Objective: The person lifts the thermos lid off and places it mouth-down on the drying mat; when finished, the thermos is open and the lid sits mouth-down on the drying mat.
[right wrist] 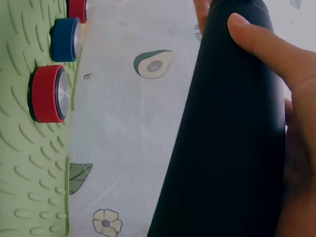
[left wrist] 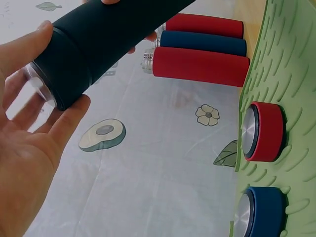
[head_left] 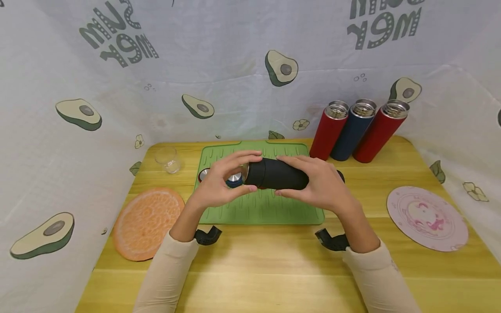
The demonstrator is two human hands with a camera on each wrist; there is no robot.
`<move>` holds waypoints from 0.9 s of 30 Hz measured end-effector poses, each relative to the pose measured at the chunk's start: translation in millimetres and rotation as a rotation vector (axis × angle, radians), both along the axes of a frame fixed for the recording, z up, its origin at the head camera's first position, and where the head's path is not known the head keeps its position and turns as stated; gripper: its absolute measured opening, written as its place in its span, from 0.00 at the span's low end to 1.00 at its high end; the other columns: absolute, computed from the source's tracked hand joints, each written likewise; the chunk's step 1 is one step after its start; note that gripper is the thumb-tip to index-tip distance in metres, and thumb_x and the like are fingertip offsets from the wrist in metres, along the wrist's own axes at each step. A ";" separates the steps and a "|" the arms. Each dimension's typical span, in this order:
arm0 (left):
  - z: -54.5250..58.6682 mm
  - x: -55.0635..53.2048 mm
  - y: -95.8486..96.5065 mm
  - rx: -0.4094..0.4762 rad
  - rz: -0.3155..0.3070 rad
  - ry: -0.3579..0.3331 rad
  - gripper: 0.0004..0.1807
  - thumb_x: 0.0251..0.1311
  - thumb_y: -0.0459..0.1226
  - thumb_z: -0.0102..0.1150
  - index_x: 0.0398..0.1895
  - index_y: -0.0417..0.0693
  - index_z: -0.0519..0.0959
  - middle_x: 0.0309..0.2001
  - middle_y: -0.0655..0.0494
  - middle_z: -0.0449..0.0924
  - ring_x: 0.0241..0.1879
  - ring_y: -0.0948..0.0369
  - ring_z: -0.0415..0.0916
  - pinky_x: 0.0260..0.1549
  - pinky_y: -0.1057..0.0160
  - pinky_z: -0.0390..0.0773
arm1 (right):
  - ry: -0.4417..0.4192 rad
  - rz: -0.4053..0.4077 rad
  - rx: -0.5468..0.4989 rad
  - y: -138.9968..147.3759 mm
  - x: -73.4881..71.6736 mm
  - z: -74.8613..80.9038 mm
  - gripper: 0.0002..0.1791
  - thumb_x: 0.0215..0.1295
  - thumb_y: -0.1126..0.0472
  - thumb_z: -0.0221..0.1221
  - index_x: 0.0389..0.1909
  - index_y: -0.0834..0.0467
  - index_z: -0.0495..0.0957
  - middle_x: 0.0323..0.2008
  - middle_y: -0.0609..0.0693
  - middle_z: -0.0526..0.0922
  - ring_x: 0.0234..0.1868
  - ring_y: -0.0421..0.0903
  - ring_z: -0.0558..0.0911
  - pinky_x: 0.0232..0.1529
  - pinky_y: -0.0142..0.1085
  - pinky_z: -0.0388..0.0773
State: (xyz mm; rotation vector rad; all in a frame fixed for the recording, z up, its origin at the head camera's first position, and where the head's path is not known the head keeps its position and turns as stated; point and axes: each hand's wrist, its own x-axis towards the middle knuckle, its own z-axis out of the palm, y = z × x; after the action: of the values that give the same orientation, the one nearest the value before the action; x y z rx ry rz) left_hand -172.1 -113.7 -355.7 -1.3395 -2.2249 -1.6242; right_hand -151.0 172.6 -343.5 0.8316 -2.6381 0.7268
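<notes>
A black thermos bottle point(head_left: 287, 174) is held sideways above the green mat point(head_left: 258, 213). At its left end, my left hand point(head_left: 215, 184) grips the black lid point(left wrist: 61, 66) between thumb and fingers. My right hand point(head_left: 325, 184) holds the bottle's body, its thumb lying along the near side in the head view. The lid sits against the body with a thin seam between. Below, on the mat, are a blue lid point(left wrist: 266, 212) and a red lid point(right wrist: 47, 94); another red lid point(right wrist: 78, 9) shows at the edge of the right wrist view.
Two red bottles point(head_left: 328, 130) point(head_left: 379, 134) and a blue bottle point(head_left: 352, 134) stand lidless at the back right. A clear glass point(head_left: 169, 161) is at the back left. An orange-slice placemat point(head_left: 150, 224) lies left, a pink round mat point(head_left: 426, 217) right. A printed curtain point(head_left: 235, 43) encloses the table.
</notes>
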 end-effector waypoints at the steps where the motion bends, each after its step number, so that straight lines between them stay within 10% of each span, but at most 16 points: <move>1: -0.2 0.3 0.4 -0.004 0.010 -0.003 0.34 0.59 0.29 0.73 0.70 0.45 0.74 0.73 0.51 0.70 0.71 0.55 0.70 0.62 0.57 0.82 | -0.007 0.005 0.014 0.1 -0.1 0.2 0.44 0.49 0.37 0.77 0.69 0.45 0.78 0.55 0.52 0.86 0.42 0.49 0.85 0.35 0.41 0.82; 16: 2.4 9.2 9.0 0.062 0.133 0.035 0.31 0.60 0.31 0.73 0.68 0.45 0.76 0.67 0.49 0.77 0.64 0.56 0.78 0.55 0.60 0.86 | 0.223 0.020 -0.017 -2.0 -6.0 -6.3 0.45 0.43 0.41 0.81 0.65 0.49 0.81 0.51 0.56 0.87 0.40 0.55 0.84 0.34 0.46 0.82; 27: 4.2 13.3 12.4 0.064 0.332 -0.187 0.27 0.62 0.39 0.72 0.65 0.58 0.80 0.58 0.51 0.83 0.49 0.56 0.88 0.48 0.63 0.88 | 0.393 0.011 -0.012 -9.1 -10.1 -14.4 0.44 0.42 0.43 0.82 0.64 0.52 0.82 0.51 0.58 0.87 0.47 0.58 0.85 0.48 0.52 0.83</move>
State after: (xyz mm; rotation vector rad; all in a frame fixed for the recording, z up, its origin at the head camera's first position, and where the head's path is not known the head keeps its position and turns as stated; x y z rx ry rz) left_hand -158.9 -101.4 -351.5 -0.7774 -2.3165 -1.7346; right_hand -161.1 163.5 -357.9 0.8838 -2.2788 0.5179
